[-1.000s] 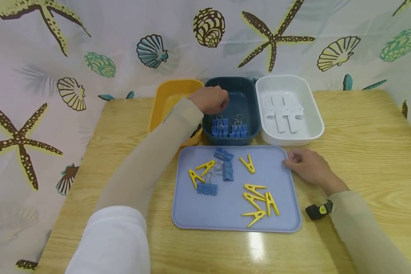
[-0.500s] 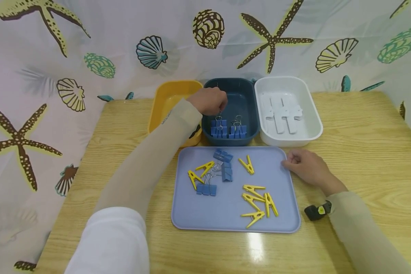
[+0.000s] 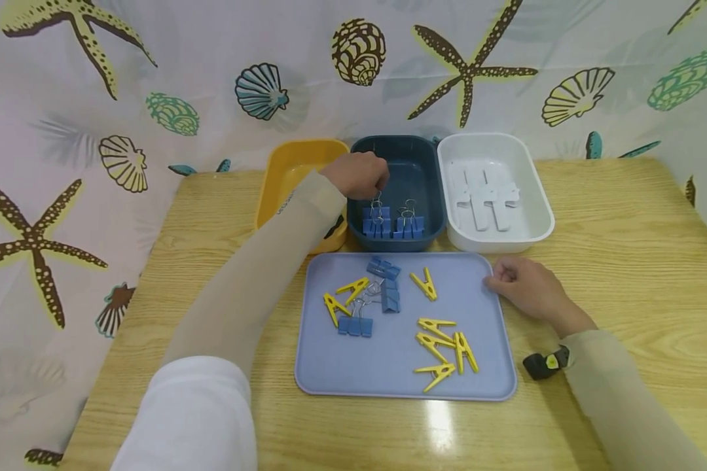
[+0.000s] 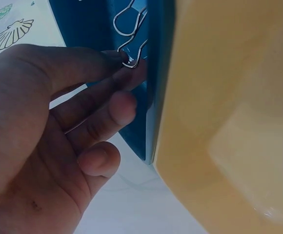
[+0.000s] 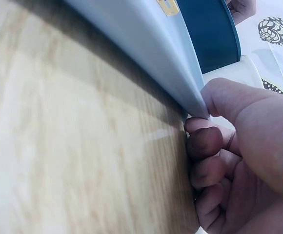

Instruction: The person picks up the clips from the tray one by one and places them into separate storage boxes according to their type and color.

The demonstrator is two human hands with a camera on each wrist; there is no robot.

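My left hand [image 3: 358, 175] reaches into the dark blue bin [image 3: 415, 244]. In the left wrist view its thumb and index finger pinch the wire handle [image 4: 131, 63] of a blue binder clip [image 3: 377, 226], while the other fingers curl loosely. Beside that clip stand more blue binder clips [image 3: 409, 226], handles up. At the right edge of the lavender tray [image 3: 389, 373], my right hand [image 3: 530, 286] grips the rim, thumb on top and fingers curled below. On the tray lie several yellow clothespins [image 3: 438, 374] and 3 blue binder clips [image 3: 355, 326].
Left of the dark blue bin is a yellow bin [image 3: 273, 190], under my left forearm. A white bin [image 3: 542, 216] on the right holds several white clip-like pieces [image 3: 488, 196]. Behind the wooden table [image 3: 642, 261] hangs a cloth [image 3: 306, 39] printed with sea shapes.
Both hands keep their places; the left still pinches the binder clip's handle and the right still grips the tray's rim. The whole head view has shifted very slightly.
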